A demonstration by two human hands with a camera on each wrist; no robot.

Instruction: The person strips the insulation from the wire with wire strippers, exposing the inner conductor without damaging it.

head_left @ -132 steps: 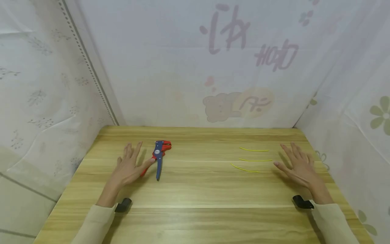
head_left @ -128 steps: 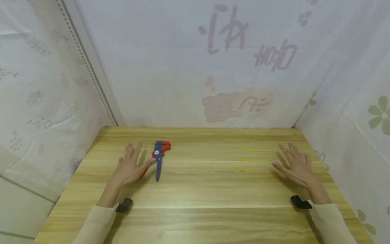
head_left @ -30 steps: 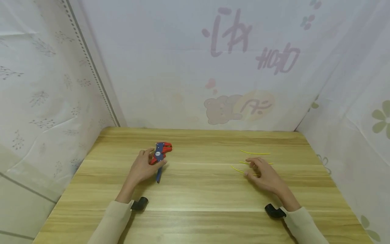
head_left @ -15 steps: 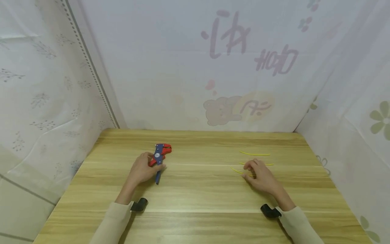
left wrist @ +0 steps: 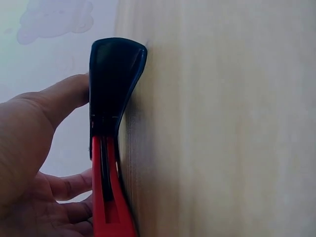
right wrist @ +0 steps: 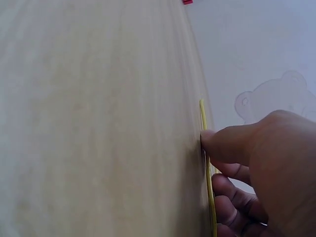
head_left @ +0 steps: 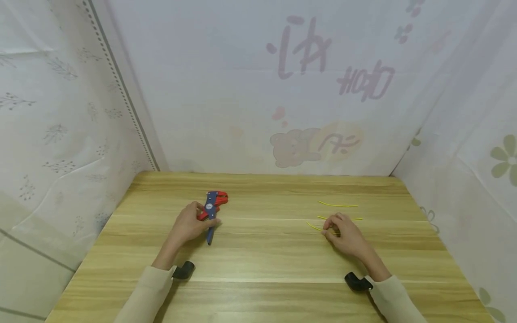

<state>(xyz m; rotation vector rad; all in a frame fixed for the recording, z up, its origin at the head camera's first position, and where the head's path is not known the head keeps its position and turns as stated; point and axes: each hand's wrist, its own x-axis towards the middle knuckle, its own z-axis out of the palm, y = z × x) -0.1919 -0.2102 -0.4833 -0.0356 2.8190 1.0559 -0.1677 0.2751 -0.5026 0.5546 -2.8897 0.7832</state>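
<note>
A blue-and-red wire stripper (head_left: 209, 207) lies on the left of the table, jaw end away from me. My left hand (head_left: 189, 224) grips its handles, thumb laid over the blue one and fingers at the red one. Up close in the left wrist view, the dark handle end (left wrist: 114, 74) stands between thumb and fingers. On the right, my right hand (head_left: 349, 237) pinches the nearest yellow wire (head_left: 313, 226) between thumb and fingertips. In the right wrist view that wire (right wrist: 211, 197) runs along the fingers, its tip poking past the thumb, close over the table.
Two more yellow wires lie behind: a middle wire (head_left: 355, 219), partly hidden by the right hand, and a far wire (head_left: 339, 205). The wooden table (head_left: 266, 260) ends at a printed cloth wall (head_left: 226, 112), with cloth at both sides too.
Both hands have come inward from spread, open poses. The left has curled onto the wire stripper; the right has moved left and its fingertips have closed on the nearest wire. Objects stay put.
</note>
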